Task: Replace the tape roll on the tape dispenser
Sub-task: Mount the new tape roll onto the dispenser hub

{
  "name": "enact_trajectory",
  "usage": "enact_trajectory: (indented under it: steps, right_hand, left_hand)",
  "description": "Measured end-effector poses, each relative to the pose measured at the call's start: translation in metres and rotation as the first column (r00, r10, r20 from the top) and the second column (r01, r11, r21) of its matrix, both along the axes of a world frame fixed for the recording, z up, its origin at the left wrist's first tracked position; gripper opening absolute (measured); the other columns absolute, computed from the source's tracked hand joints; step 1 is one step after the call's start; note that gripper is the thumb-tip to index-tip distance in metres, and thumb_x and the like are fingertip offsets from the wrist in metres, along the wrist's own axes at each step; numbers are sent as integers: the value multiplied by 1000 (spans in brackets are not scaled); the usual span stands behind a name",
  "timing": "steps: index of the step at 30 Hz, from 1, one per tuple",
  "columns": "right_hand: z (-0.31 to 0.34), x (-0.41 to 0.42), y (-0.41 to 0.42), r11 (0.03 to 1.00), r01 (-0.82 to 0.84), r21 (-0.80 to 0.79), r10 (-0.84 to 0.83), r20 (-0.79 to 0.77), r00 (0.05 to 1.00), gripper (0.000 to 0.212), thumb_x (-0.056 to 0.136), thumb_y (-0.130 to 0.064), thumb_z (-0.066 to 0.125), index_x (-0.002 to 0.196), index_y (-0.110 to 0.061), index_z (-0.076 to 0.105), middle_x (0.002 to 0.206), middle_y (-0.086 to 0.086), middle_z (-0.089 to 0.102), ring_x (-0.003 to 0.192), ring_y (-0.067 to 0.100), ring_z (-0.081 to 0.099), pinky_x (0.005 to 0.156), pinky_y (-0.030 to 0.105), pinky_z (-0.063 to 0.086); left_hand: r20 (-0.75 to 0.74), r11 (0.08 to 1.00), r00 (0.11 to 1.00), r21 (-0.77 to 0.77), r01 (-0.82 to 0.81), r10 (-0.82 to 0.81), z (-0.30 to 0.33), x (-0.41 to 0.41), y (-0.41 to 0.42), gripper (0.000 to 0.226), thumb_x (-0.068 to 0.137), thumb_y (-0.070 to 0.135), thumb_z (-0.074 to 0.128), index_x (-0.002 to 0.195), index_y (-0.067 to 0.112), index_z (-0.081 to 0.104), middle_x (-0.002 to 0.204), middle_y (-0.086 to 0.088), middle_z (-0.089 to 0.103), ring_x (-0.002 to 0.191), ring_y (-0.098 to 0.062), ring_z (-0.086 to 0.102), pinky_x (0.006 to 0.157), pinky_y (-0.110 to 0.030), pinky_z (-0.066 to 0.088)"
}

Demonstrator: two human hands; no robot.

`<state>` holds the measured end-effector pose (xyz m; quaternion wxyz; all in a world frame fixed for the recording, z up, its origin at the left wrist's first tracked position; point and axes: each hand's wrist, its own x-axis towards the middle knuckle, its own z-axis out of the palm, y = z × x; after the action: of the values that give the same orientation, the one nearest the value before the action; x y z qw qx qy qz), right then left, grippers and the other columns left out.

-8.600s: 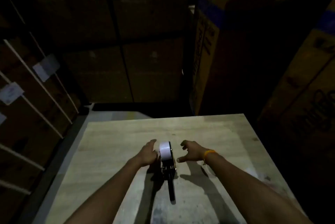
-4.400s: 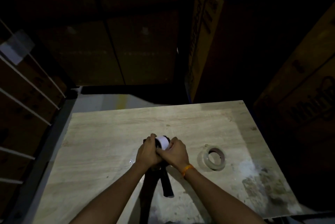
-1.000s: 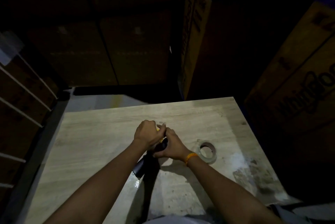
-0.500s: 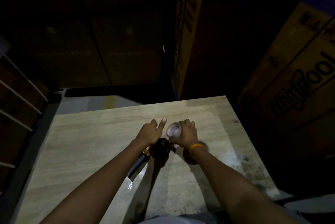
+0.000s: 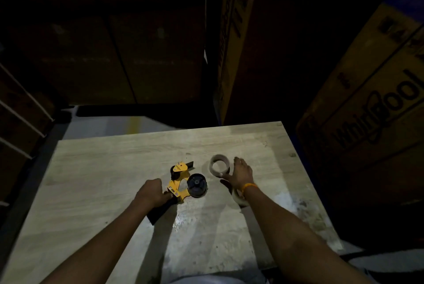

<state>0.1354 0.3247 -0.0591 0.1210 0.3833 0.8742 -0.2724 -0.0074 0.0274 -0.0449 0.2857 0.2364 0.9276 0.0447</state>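
Observation:
The yellow tape dispenser (image 5: 177, 181) lies on its side in the middle of the wooden table (image 5: 103, 180). Its black hub (image 5: 196, 188) is bare, with no roll on it. My left hand (image 5: 151, 194) grips the dispenser's black handle. A pale, thin cardboard ring (image 5: 219, 157), which looks like an empty core, lies flat to the right of the hub. My right hand (image 5: 241, 173) hovers beside it with fingers spread and the thumb at its rim. A clear tape roll (image 5: 238, 198) lies partly hidden under my right wrist.
Large cardboard boxes stand close behind the table (image 5: 231, 42) and to its right (image 5: 367, 111). A strapped stack of boxes (image 5: 20, 111) is on the left. The room is dark, and the table's right front has pale stains.
My right hand pulled the ring off the hub, set it on the table to the right and let go. The dispenser now lies flat with its hub bare.

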Motion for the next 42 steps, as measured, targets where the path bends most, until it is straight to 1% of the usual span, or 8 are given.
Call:
enact_trajectory:
  steps: [3, 8, 11, 15, 23, 32, 35, 42]
  right_hand:
    - [5, 21, 3, 998, 30, 60, -28, -34, 999, 131, 60, -76, 79, 159, -11, 24, 158, 15, 40, 150, 37, 30, 118, 52, 34]
    - [6, 61, 3, 998, -17, 61, 7, 160, 987, 152, 45, -64, 88, 161, -9, 7, 157, 17, 26, 146, 43, 27, 108, 54, 47]
    - [1, 75, 6, 1000, -17, 24, 12, 163, 987, 131, 42, -54, 88, 149, -7, 30, 143, 16, 38, 132, 41, 46, 96, 49, 56]
    - [2, 81, -1, 999, 1, 55, -2, 14, 1000, 100, 40, -66, 77, 121, -14, 51, 120, 8, 47, 108, 34, 61, 82, 46, 61]
    - [42, 21, -57, 968, -240, 71, 250, -233, 940, 104, 55, -68, 78, 142, -22, 43, 133, 3, 49, 110, 24, 61, 79, 37, 58]
    - [48, -28, -103, 867, -461, 191, 475, -38, 879, 102, 64, -59, 87, 146, -17, 44, 131, 15, 57, 114, 36, 60, 85, 45, 59]
    - [45, -38, -103, 870, -457, 185, 457, 47, 888, 93, 66, -58, 88, 138, -14, 49, 125, 16, 61, 106, 34, 65, 81, 43, 60]
    - [40, -47, -118, 845, -507, 169, 466, 232, 854, 55, 76, -33, 88, 117, -4, 66, 114, 14, 74, 104, 32, 72, 79, 38, 58]
  left_hand:
    - [31, 1000, 999, -26, -13, 14, -8, 2, -10, 58, 74, 68, 75, 81, 17, 50, 75, 0, 52, 72, -17, 54, 53, -30, 35]
    - [109, 992, 993, -115, 54, -42, -16, 16, -16, 60, 80, 59, 76, 113, 12, 61, 113, -7, 67, 105, -24, 65, 79, -34, 52]
    - [131, 993, 991, -115, 39, -23, -18, 21, -18, 56, 79, 56, 77, 113, 13, 65, 113, -7, 71, 103, -24, 67, 82, -36, 56]
    - [189, 994, 982, -101, 47, -27, -17, 21, -17, 61, 80, 59, 76, 116, 11, 64, 114, -8, 69, 104, -25, 66, 84, -35, 55]
    - [265, 999, 964, -26, 45, -36, -19, 32, -20, 58, 86, 52, 75, 119, 5, 64, 119, -16, 67, 108, -30, 64, 84, -36, 51]
    - [283, 999, 959, 45, -22, 9, -24, 38, -40, 54, 81, 45, 81, 117, 8, 66, 114, -12, 69, 98, -28, 64, 74, -29, 43]
    - [273, 997, 962, 74, -32, 11, -28, 41, -44, 52, 81, 46, 81, 114, 9, 67, 99, -7, 63, 86, -21, 56, 71, -29, 41]
    - [270, 995, 963, 92, -40, 13, -36, 46, -47, 54, 79, 50, 80, 112, 10, 68, 102, -10, 68, 83, -20, 57, 70, -29, 43]
